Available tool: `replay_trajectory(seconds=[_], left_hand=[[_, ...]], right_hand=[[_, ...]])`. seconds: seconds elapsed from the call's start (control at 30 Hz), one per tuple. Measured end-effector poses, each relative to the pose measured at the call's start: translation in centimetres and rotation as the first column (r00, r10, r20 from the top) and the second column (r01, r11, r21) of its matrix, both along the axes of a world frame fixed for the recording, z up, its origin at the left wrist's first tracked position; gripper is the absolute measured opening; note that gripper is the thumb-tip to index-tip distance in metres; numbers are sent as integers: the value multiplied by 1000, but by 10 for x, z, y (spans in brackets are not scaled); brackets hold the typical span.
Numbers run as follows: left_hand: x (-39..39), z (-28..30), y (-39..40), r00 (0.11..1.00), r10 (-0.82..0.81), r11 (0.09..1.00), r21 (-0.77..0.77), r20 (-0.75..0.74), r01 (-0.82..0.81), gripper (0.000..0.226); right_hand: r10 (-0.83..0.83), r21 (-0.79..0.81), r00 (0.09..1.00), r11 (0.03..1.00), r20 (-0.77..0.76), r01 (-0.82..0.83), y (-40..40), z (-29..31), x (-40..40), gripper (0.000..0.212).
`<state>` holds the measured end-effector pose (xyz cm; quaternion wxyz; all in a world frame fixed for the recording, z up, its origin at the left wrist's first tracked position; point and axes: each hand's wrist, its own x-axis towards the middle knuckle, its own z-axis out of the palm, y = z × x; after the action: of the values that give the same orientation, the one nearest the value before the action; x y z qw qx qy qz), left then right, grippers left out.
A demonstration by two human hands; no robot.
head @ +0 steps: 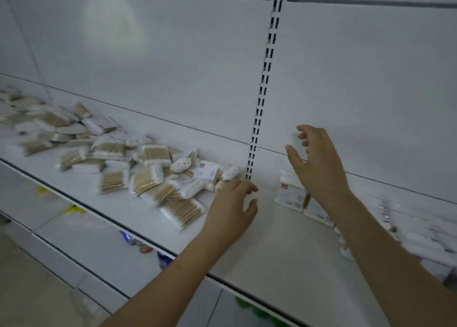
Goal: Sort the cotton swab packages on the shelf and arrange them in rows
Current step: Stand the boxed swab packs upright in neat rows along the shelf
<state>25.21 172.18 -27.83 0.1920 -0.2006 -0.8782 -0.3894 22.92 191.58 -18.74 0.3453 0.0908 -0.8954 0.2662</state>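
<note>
Landmark: the slotted upright [262,99] in the back wall — all places below are told from it.
Shelf: white shelf [259,250], its front edge running from upper left to lower right, crossing below the foot of the upright.
Lower goods: coloured items [138,242] under the shelf's front edge, left of the upright, too blurred to name.
Left hand: left hand [231,209] just left of the upright's foot, palm down over the shelf; grip curled round a small white pack [248,203], thumb below it, fingers above.
Right hand: right hand [316,161] right of the upright and raised above the shelf; grip pinched on a white pack [295,141], fingertips on top and thumb at its lower side.
Row: a few white packs [290,193] standing upright on the shelf right of the upright, under the right wrist — red label on the nearest.
Far right: more white packs [408,235] lying along the shelf, further right of the upright; blurred.
Pile: loose pile [118,158] of swab packs left of the upright, wooden sticks showing through clear wrap, lying at all angles; its near end touches the left hand's fingers, its far end runs away to the left.
Back wall: plain white panels [158,62] either side of the upright.
</note>
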Motion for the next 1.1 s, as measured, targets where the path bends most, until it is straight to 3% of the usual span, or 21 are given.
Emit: replay_trajectory(seconds=[0.13, 0.23, 0.3, 0.37, 0.4, 0.53, 0.67, 0.77, 0.83, 0.97, 1.1], left_hand=[[32, -11, -68, 922, 315, 947, 9, -223, -322, 23], [38, -25, -111, 804, 575, 818, 77, -148, -571, 27], [30, -26, -131, 763, 639, 766, -9, -96, -643, 37], [17, -26, -147, 773, 635, 766, -135, 7, -628, 43], [12, -26, -153, 790, 609, 792, -118, 80, -599, 40], [9, -39, -166, 801, 593, 802, 31, 86, -597, 39], [11, -43, -163, 773, 623, 755, 169, 119, -634, 34], [10, -43, -163, 768, 622, 735, 224, 153, -640, 28], [12, -42, -163, 765, 635, 740, 200, 105, -642, 21], [12, -37, -163, 774, 628, 758, 160, 82, -632, 14], [17, -21, -162, 827, 553, 750, 375, 96, -545, 22]], right_hand=[[175, -38, 985, 984, -1, -174, -46, -17, -15, 41], [297, 28, 954, 954, 46, -299, -89, -40, -17, 46], [371, 120, 925, 918, 86, -379, -120, -58, -15, 51], [430, 257, 895, 857, 118, -446, -145, -81, -16, 55], [450, 277, 881, 836, 146, -473, -153, -93, -17, 53], [491, 93, 854, 855, 171, -510, -154, -117, -27, 35], [507, 47, 850, 854, 142, -518, -151, -120, -30, 23], [490, 19, 862, 868, 130, -496, -153, -117, -26, 30], [455, -90, 884, 890, 104, -447, -152, -112, -22, 34], [355, -330, 932, 890, 69, -314, -144, -105, -13, 19], [397, -483, 912, 822, 108, -301, -138, -85, -11, 21]])
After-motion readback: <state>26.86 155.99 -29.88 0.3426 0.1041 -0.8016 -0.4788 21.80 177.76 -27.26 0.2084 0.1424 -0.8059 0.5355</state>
